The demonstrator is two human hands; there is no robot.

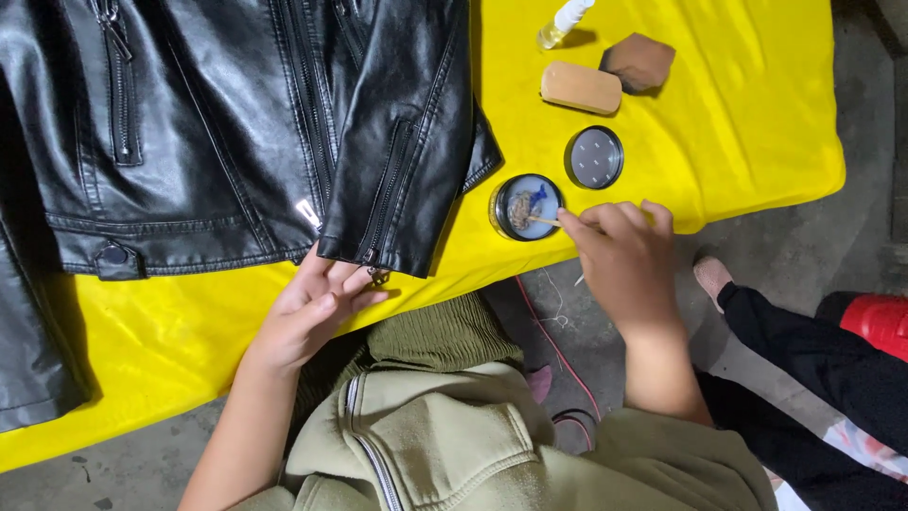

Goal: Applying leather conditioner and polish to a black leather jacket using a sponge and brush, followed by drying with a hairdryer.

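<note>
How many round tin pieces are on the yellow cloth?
2: an open tin under the right hand, and its lid just beyond it. The black jacket may hide others.

The left hand [307,310] lies flat, fingers extended forward; the right hand [624,260] is curled, fingertips pinched together, forearm bare.

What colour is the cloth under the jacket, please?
Bright yellow cloth, clearest in the head view.

Yellow table [757,114] — round tin lid [594,157] lying flat, tan brush block [581,87] behind it, brown cloth scrap [640,61] beside that, small spray bottle [564,23] at far edge. Grey floor [804,246] — red cord [558,345].
</note>
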